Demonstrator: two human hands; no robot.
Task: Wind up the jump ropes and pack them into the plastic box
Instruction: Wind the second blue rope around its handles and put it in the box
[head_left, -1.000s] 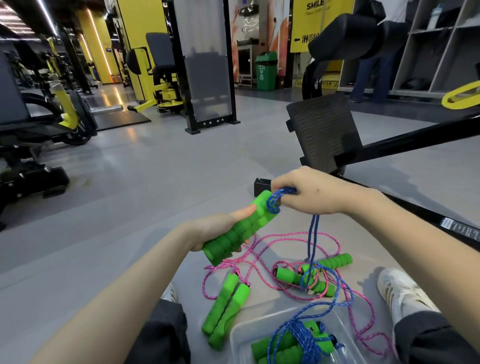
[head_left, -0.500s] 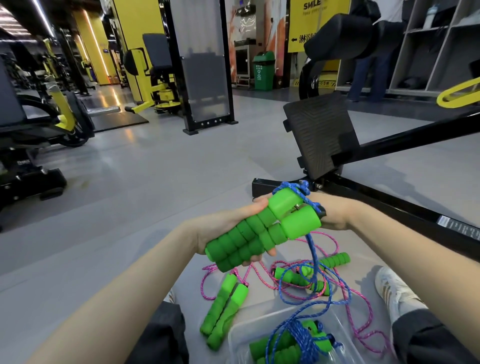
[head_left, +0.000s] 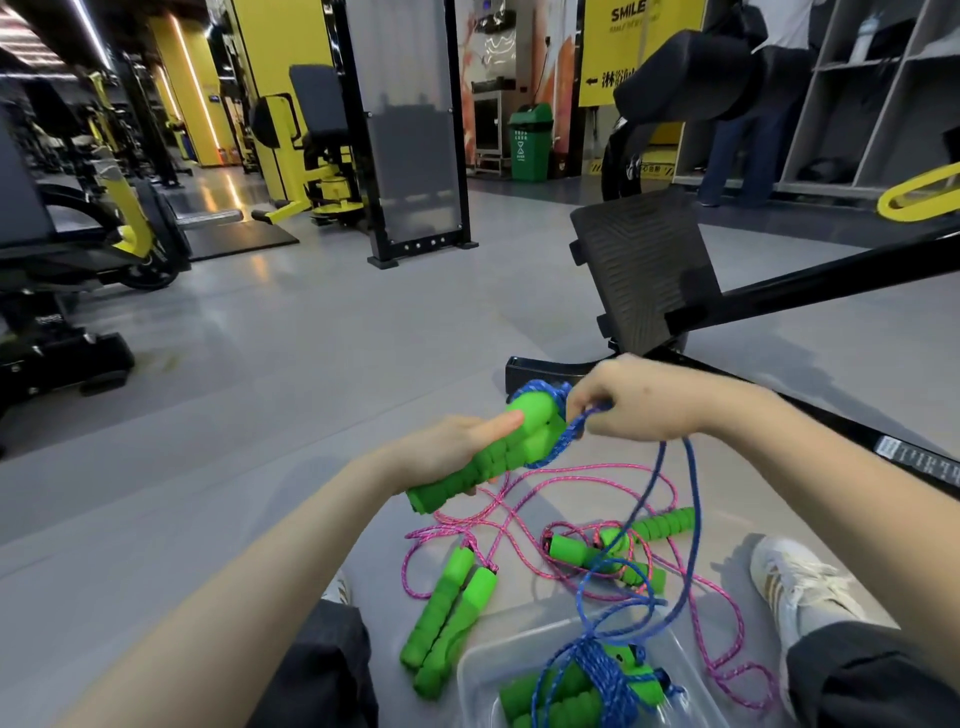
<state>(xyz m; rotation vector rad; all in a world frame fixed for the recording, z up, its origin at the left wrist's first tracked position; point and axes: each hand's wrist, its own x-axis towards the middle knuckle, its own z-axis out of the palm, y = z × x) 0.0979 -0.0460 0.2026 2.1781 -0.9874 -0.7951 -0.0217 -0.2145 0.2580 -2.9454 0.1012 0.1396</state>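
Observation:
My left hand (head_left: 457, 449) grips a pair of green foam jump rope handles (head_left: 493, 457), held side by side and tilted up to the right. My right hand (head_left: 639, 400) pinches the blue rope (head_left: 675, 499) just beside the handle tops, where a few blue turns are wrapped. The rope's slack hangs down to the clear plastic box (head_left: 483, 670) at the bottom, which holds a wound blue rope with green handles (head_left: 587, 686). Pink ropes (head_left: 524, 499) with green handles (head_left: 452, 608) lie tangled on the floor.
I sit on a grey gym floor; my white shoe (head_left: 795, 587) is at the right. A black machine frame with a footplate (head_left: 644, 270) stands just behind my hands. Yellow gym machines (head_left: 311, 150) stand at the back left, and a person (head_left: 748, 130) stands by shelves at the back right.
My right hand has come round from behind the handles to their right side, carrying the blue rope around them. My left hand has tilted the handles more upright.

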